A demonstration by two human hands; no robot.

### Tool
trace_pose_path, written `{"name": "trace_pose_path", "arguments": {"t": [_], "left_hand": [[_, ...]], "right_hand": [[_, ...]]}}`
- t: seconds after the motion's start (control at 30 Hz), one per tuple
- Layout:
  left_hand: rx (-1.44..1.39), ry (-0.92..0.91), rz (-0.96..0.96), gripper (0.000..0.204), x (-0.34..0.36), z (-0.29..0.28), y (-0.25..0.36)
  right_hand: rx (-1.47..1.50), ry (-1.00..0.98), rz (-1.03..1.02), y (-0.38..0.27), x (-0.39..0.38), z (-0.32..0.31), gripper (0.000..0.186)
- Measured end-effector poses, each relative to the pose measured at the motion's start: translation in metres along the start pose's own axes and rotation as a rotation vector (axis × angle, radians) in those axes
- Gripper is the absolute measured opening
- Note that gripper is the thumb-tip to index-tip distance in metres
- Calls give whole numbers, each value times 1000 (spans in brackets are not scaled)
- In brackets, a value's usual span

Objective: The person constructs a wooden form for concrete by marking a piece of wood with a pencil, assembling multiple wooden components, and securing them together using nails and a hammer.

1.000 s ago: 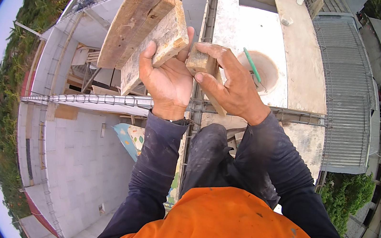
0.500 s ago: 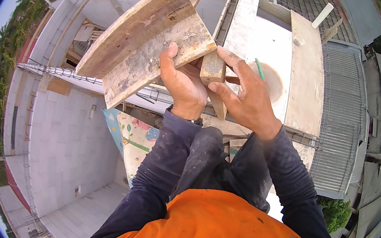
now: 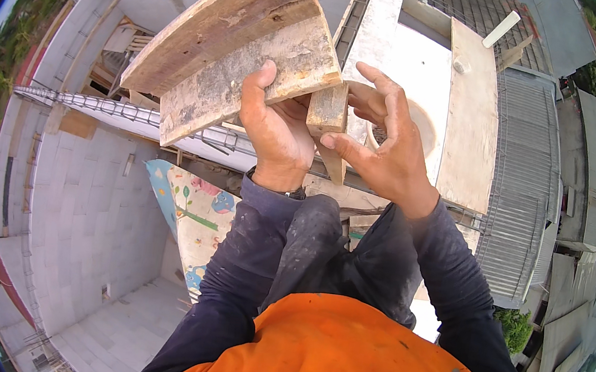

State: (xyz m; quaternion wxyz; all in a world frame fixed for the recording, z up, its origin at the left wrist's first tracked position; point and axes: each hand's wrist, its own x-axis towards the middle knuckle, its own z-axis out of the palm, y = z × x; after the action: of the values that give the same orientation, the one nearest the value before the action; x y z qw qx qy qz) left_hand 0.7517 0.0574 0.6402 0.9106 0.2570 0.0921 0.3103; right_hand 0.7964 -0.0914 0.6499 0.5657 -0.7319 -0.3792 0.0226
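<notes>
Head view looks far down past you onto the grey paved courtyard [image 3: 92, 234], and just above it in the picture you hold up the two broad, weathered grey-brown wooden boards [image 3: 238, 43], stacked flat together and tilted. Your left hand [image 3: 279, 131] is clenched around their lower right end, thumb up over the face. Right beside that end, your right hand [image 3: 386, 149] pinches the short pale wooden block [image 3: 328, 111] between thumb and curled fingers, upright and touching the boards.
</notes>
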Motion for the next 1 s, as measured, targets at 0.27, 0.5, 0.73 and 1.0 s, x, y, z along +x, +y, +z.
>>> {"name": "trace_pose_path", "arguments": {"t": [0.27, 0.5, 0.73, 1.0], "left_hand": [[179, 9, -88, 26, 0, -4, 19], [243, -33, -76, 36, 0, -14, 19], [214, -71, -86, 36, -2, -11, 14], [230, -110, -106, 37, 4, -11, 2]], "right_hand": [[-27, -61, 25, 6, 7, 4, 72], [36, -52, -1, 18, 9, 1, 73], [101, -29, 6, 22, 13, -8, 71], [108, -45, 51, 24, 10, -20, 71]]}}
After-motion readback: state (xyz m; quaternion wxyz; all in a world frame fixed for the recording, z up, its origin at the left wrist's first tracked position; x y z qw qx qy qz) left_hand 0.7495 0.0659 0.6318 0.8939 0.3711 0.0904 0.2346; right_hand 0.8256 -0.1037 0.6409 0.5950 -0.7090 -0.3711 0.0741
